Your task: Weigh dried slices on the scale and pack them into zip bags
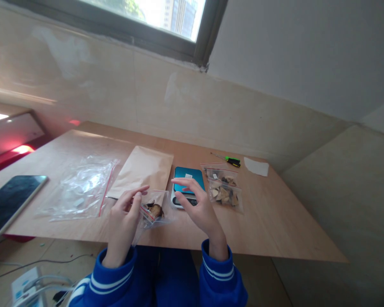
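Note:
My left hand point(124, 215) is curled at the open end of a small clear zip bag point(161, 197), with its thumb and fingers close together on the plastic. Inside that bag lie a few brown dried slices point(155, 209), which look like dried mushroom. My right hand point(196, 204) hovers over the front of a small digital scale point(179, 170) with a blue top, thumb and fingers apart and nothing between them. Part of the scale's display is hidden by this hand. Right of the scale, filled zip bags point(224, 194) of similar dried pieces overlap one another.
Behind the left hand lies a brown paper envelope point(144, 164). Empty clear zip bags point(80, 187) spread to its left, beside a phone point(14, 204). A green-and-black screwdriver point(233, 161) and a white paper scrap point(256, 166) are at the back right. The table's front edge is close.

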A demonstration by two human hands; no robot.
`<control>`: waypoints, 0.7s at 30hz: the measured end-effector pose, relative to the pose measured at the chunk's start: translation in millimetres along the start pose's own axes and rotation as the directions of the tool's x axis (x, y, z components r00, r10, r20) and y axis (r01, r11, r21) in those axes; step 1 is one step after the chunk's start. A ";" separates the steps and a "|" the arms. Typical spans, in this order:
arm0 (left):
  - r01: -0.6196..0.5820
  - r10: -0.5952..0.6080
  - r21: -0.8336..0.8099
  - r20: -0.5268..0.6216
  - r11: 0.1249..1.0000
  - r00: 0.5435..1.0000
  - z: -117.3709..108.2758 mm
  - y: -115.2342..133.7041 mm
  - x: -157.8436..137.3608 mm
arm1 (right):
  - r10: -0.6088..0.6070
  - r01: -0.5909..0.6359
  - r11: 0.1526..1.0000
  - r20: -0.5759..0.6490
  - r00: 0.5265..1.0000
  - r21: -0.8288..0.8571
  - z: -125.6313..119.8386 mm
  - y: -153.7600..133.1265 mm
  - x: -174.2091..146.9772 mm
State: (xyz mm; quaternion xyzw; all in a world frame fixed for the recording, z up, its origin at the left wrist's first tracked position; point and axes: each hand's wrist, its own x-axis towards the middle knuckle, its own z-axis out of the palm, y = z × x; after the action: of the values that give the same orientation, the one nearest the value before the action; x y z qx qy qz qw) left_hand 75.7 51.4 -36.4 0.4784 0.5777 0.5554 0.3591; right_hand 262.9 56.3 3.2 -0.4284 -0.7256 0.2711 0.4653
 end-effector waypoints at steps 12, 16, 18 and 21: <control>0.151 -0.119 -0.189 0.166 0.970 0.979 -3.5 6.6 -4.0 | 0.160 -0.183 0.965 0.131 0.978 0.190 3.2 16.6 -23.8; 0.205 -0.128 -0.315 0.247 0.927 0.960 -0.4 7.5 -4.5 | 0.213 -0.241 0.934 0.132 0.968 0.262 5.5 15.7 -30.7; 0.224 -0.132 -0.314 0.290 0.923 0.948 2.0 9.2 -5.6 | 0.218 -0.232 0.935 0.083 0.972 0.269 8.1 15.8 -33.2; 0.258 -0.146 -0.290 0.358 0.922 0.922 6.2 12.6 -7.2 | 0.238 -0.207 0.938 -0.082 0.968 0.280 14.5 16.3 -35.5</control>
State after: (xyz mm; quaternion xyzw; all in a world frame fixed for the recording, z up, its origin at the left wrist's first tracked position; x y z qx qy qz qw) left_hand 85.6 45.4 -25.6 0.4341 0.4546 0.5163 0.5817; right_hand 262.8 33.2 -31.6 -0.4555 -0.6010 0.3930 0.5261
